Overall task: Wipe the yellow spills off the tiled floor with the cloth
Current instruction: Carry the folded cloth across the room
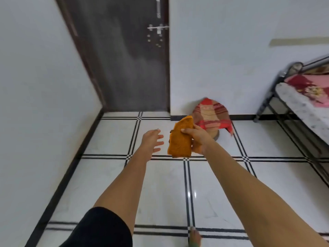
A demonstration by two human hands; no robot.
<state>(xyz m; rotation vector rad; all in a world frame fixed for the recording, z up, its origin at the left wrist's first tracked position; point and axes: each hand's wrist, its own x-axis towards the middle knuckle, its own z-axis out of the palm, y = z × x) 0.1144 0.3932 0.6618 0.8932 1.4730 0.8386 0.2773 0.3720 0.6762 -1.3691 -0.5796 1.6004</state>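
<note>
Both hands hover over bare floor [110,139]: right hand [197,138] grips cloth [180,139], left hand [153,139] spread.

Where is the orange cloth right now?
Head view, centre: the right hand grips the folded orange cloth above the white tiled floor, beside the open left hand.

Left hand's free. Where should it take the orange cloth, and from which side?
Pinch the cloth at its free left edge, coming in from the left. The right hand grips the right side, and the folded cloth hangs clear of the floor with that edge facing the open left hand.
</note>
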